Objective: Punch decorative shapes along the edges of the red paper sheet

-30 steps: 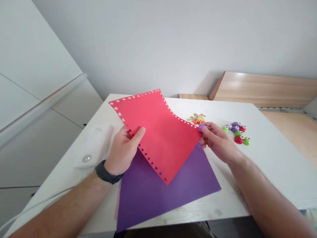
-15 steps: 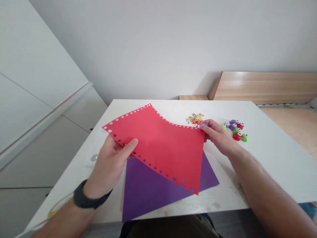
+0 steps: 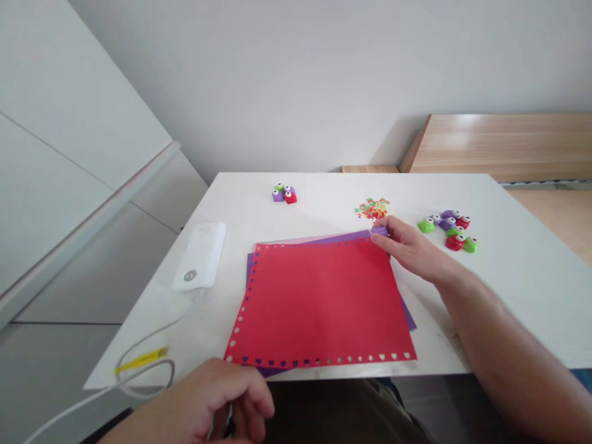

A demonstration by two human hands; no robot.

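Note:
A sheet of red paper (image 3: pixel 319 296) lies over purple paper (image 3: pixel 411 319), its edges lined with small punched shapes such as flowers and hearts. At its far right corner my right hand (image 3: pixel 409 250) grips a purple craft punch (image 3: pixel 379 231) between thumb and fingers, with the paper's edge at the punch. My left hand (image 3: pixel 226 398) is low at the near left, beside the red sheet's near left corner and by the table's front edge. Its fingers are loosely curled, and I see nothing held in them.
Paper confetti (image 3: pixel 372 208) lies in a pile beyond my right hand. Several eyed craft punches (image 3: pixel 451 228) sit to the right, and another punch cluster (image 3: pixel 283 193) at the back. A white power bank (image 3: pixel 201 256) with a cable (image 3: pixel 152 333) is on the left of the white table (image 3: pixel 522 296).
My left hand has let go of the red paper and dropped toward me. The sheet has turned and come down over the purple paper. My right hand keeps hold of the punch at its corner.

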